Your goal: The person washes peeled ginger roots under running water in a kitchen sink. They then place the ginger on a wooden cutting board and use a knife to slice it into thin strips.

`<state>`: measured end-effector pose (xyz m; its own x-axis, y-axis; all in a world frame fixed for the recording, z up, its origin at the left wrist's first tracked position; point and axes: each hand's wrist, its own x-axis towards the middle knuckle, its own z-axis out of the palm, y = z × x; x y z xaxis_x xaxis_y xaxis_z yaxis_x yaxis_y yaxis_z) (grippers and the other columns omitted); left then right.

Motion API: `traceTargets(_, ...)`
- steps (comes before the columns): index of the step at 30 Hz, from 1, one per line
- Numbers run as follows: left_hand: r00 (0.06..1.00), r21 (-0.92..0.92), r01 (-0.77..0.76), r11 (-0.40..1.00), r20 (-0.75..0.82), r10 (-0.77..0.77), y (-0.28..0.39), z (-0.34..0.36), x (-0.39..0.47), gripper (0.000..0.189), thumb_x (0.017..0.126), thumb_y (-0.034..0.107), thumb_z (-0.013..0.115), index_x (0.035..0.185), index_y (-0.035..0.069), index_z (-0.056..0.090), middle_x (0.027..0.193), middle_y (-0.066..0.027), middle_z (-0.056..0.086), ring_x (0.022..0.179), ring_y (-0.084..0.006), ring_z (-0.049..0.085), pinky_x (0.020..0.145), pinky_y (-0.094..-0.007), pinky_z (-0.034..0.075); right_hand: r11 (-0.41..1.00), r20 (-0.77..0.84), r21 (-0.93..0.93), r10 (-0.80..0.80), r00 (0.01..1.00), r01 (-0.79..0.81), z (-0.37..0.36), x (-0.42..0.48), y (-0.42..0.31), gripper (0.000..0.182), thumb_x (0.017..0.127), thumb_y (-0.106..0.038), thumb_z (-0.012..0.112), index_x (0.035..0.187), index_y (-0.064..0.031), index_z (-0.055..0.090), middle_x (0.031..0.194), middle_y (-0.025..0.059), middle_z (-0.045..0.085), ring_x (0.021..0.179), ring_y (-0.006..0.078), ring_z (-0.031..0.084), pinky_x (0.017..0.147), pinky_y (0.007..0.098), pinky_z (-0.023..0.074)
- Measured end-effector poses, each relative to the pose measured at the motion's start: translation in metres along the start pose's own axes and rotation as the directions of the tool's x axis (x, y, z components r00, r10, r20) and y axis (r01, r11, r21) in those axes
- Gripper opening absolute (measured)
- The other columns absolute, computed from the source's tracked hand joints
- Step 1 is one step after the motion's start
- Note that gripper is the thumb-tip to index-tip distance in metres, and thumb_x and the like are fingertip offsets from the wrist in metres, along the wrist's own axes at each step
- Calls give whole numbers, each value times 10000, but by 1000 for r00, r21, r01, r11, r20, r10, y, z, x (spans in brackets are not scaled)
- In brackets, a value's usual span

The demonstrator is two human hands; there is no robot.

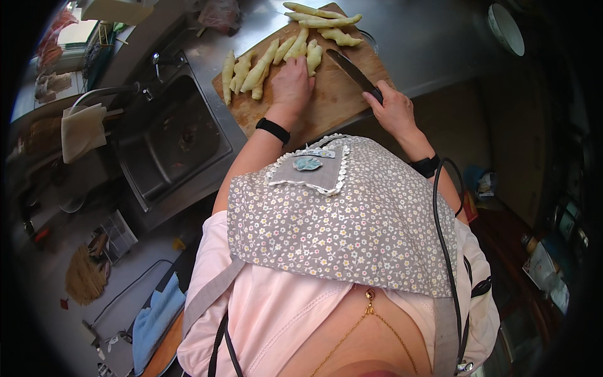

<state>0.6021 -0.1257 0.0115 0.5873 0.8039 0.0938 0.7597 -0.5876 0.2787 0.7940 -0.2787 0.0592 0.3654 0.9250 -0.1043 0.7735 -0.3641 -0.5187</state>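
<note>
My left hand is palm down on the wooden cutting board, its fingertips against pale peeled roots that look like ginger. A knobbly root lies beside its index finger. Whether the fingers grip a root is hidden by the hand. My right hand holds a knife by its black handle. The dark knife blade points away to the upper left, over the board. More peeled roots form a row left of my left hand, and several long ones lie at the board's far end.
A steel sink with a tap adjoins the board on the left, scraps in its basin. The steel counter extends right, with a white bowl near its far edge. A plastic bag sits behind the board. A black cable hangs by my right arm.
</note>
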Motion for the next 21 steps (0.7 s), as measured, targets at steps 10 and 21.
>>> traceTargets(10,841,-744,453,491,539,40,-63,-1,-54,331,949,169,625,1232,-3,625,975,-57,689,835,-160,661,716,-301,543,998,10,-57,26,1000,-26,2,-3,-9,275,912,-322,671,928,-65,575,799,167,660,797,403,645,676,486,497)
traceTargets(21,988,-321,-148,935,-93,125,-39,-9,-67,238,786,178,745,1009,118,688,946,-64,646,913,-299,618,766,-420,506,971,103,-182,-136,985,153,-3,11,-6,224,880,-255,665,942,-53,591,793,182,646,793,424,627,680,484,496)
